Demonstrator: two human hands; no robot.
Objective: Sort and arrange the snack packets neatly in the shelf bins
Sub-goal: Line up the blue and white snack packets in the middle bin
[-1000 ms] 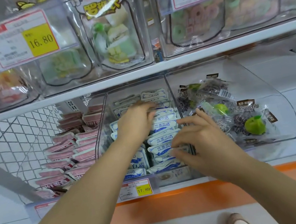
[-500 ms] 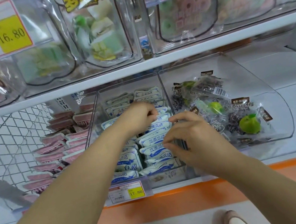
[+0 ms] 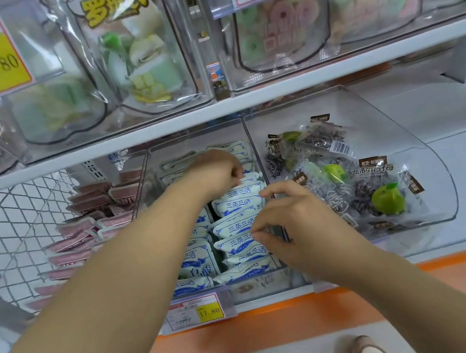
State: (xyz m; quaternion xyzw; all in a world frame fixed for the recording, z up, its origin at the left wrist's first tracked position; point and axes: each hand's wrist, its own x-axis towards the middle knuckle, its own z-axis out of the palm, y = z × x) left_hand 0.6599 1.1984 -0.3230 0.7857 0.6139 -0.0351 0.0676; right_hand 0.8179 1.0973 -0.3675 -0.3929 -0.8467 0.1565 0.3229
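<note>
White-and-blue snack packets (image 3: 238,206) stand in two rows inside the clear middle bin (image 3: 148,177) on the lower shelf. My left hand (image 3: 214,173) reaches deep into that bin, fingers curled, pinching the top of a packet near the back of the right row. My right hand (image 3: 294,221) sits at the bin's right wall, thumb and curled fingers closed on the right ends of several packets in the same row. My left forearm hides part of the left row.
Pink packets (image 3: 93,226) fill the bin on the left, beside a wire mesh divider (image 3: 11,229). The clear right bin (image 3: 407,130) holds plum packets (image 3: 349,185) in a loose heap. The upper shelf (image 3: 215,112) overhangs close above. A price tag (image 3: 198,311) hangs in front.
My left hand's fingers have curled down onto a packet at the back. My right hand's fingers have bent from nearly straight to closed on the row's right side.
</note>
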